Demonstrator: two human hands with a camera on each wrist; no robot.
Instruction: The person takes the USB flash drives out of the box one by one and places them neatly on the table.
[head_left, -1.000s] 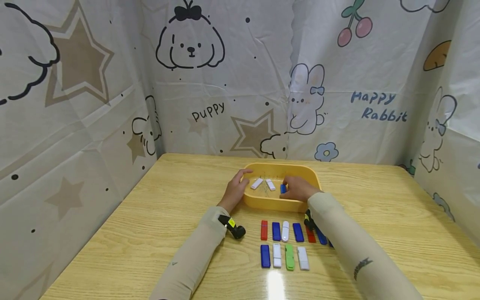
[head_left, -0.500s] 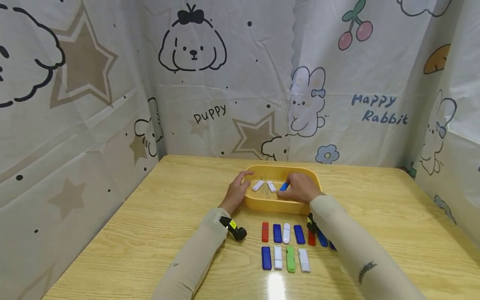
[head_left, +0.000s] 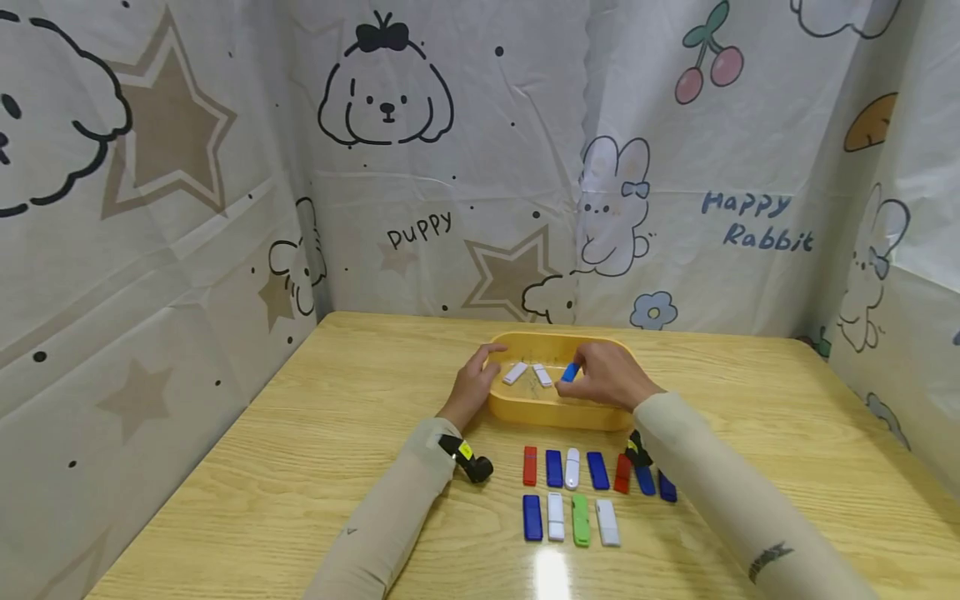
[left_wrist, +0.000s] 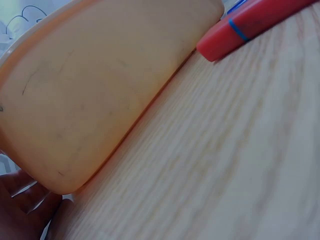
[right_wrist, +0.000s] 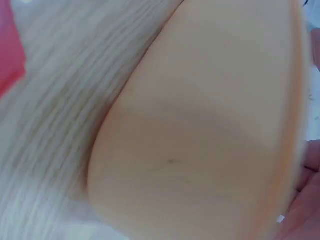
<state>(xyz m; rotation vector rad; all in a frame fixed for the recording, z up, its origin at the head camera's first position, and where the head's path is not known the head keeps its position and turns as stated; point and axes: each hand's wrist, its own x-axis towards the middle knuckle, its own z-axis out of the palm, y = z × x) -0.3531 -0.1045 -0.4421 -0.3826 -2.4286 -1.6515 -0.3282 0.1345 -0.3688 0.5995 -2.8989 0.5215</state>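
The blue stick (head_left: 570,372) sits pinched in the right hand's (head_left: 609,377) grip, lifted just over the yellow tray (head_left: 557,410). The left hand (head_left: 471,385) clasps the tray's left rim. Two white sticks (head_left: 527,373) remain inside; eleven sticks (head_left: 573,492) already lie in two rows on the desk (head_left: 300,467), so sorting looks nearly done.

Sticks (head_left: 572,495) before tray (head_left: 525,407)
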